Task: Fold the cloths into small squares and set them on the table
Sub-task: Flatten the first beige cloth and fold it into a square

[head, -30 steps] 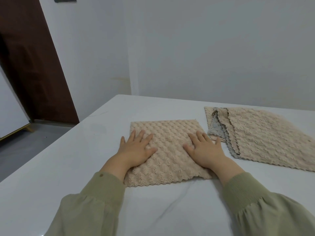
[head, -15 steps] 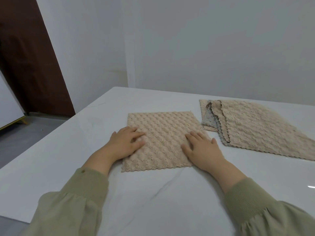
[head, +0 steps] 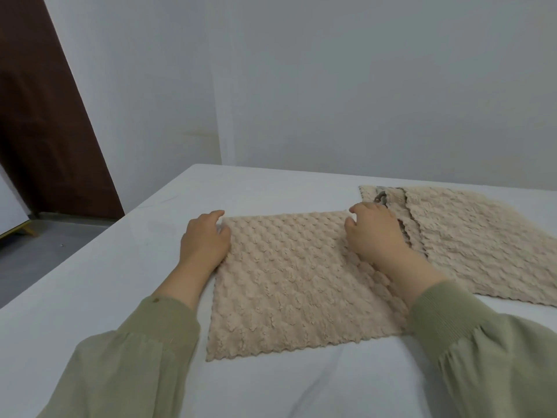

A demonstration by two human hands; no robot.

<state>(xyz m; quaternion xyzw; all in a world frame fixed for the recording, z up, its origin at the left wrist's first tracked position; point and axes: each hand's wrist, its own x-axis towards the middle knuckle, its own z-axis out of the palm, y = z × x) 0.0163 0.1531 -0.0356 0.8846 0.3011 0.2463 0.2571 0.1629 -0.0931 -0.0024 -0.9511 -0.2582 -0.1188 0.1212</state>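
Observation:
A beige textured cloth [head: 289, 282] lies flat on the white table [head: 120, 282] in front of me. My left hand [head: 205, 239] is at its far left corner, fingers curled and pinching the cloth's edge. At the far right corner my right hand [head: 373, 233] pinches the edge in the same way. To the right lies a pile of several more cloths [head: 470, 236], beige with a grey one showing between the layers. My right hand partly covers the pile's near left edge.
The table's left edge runs diagonally, with grey floor [head: 39, 248] beyond it. A dark brown door [head: 45, 116] stands at the far left. Pale walls meet in a corner behind the table.
Both hands have moved from lying flat on the middle of the cloth to its far corners. Their fingers have curled onto the far edge.

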